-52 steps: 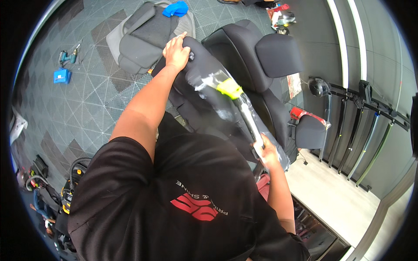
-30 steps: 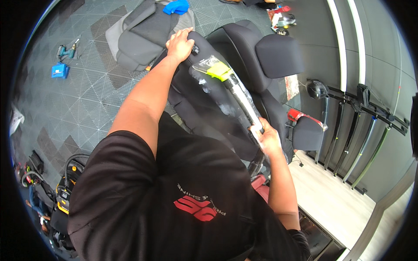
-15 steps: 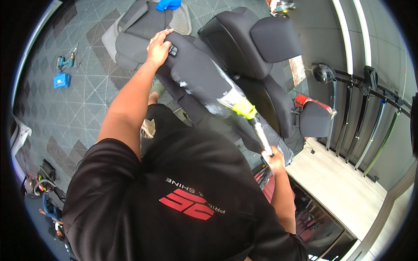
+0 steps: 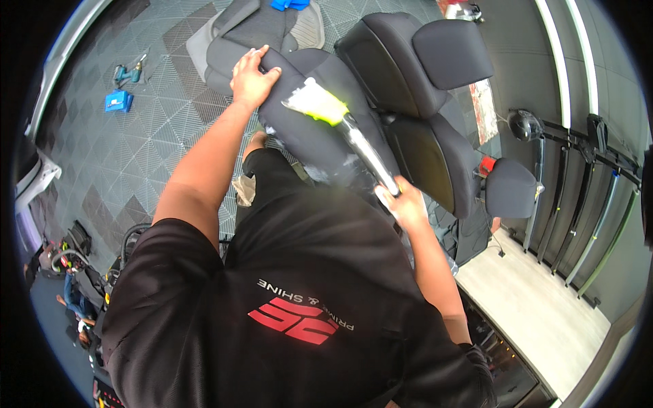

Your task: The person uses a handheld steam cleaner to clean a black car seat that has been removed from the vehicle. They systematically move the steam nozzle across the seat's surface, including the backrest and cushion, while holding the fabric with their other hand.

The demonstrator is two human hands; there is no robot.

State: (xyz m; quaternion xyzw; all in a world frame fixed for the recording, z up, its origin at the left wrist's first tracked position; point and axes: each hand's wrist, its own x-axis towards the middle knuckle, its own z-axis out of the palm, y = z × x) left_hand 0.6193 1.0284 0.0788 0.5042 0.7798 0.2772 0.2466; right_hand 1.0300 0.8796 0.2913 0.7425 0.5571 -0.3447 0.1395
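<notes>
A dark grey car seat cushion (image 4: 320, 146) lies in front of me, with whitish wet or foamy streaks near its side. My right hand (image 4: 407, 204) is wrapped round the metal tube of an upholstery extractor wand (image 4: 367, 153). The wand's head, clear with a bright yellow-green collar, sits against the cushion, pointing up and left. My left hand (image 4: 254, 78) rests on the far left of the seat with its fingers stretched out and holds nothing.
Two dark seat backs with headrests (image 4: 454, 54) stand on the right. A blue cloth (image 4: 290, 4) lies at the far end. On the tiled floor at left are a cordless drill (image 4: 129, 73) and a blue box (image 4: 119, 101). A pale worktop (image 4: 537, 296) lies at right.
My right hand has moved up and left, carrying the wand head across the cushion toward my left hand. The left hand stays on the seat. The view has shifted slightly.
</notes>
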